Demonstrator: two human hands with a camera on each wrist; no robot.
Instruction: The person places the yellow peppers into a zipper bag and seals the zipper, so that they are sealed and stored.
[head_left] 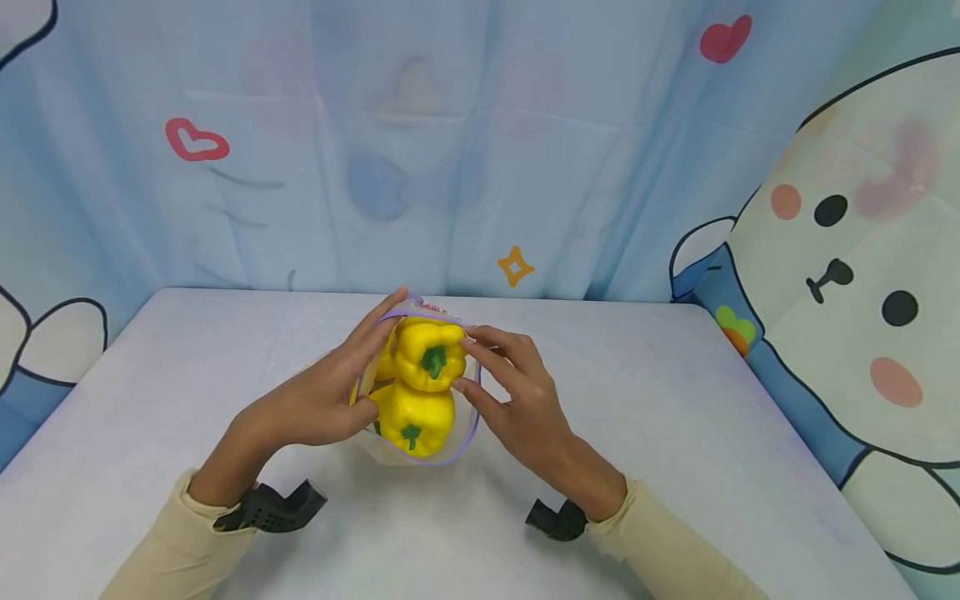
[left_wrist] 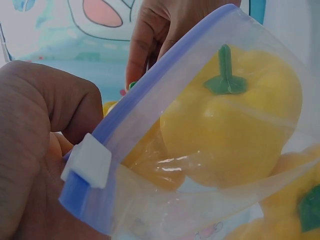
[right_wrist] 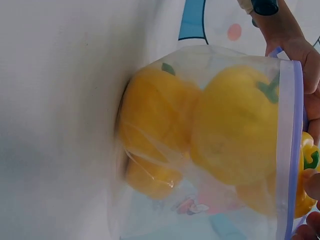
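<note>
A clear zip bag (right_wrist: 287, 150) with a purple zip edge stands on the table, its mouth spread towards me. Several yellow bell peppers with green stems fill it, among them a lower bell pepper (head_left: 416, 421). My left hand (head_left: 322, 400) grips the rim on the left, near a white slider (left_wrist: 89, 160) in the left wrist view. With thumb and fingertips, my right hand (head_left: 521, 400) holds the upper bell pepper (head_left: 420, 346) by its right side, at the mouth. In the right wrist view this pepper protrudes past the zip edge.
A white table (head_left: 675, 433) lies under the bag. Behind it hangs a blue curtain (head_left: 300, 167) with printed hearts, and a large cartoon face (head_left: 862, 275) is printed on the right. Black wrist cameras (head_left: 281, 508) sit on both wrists.
</note>
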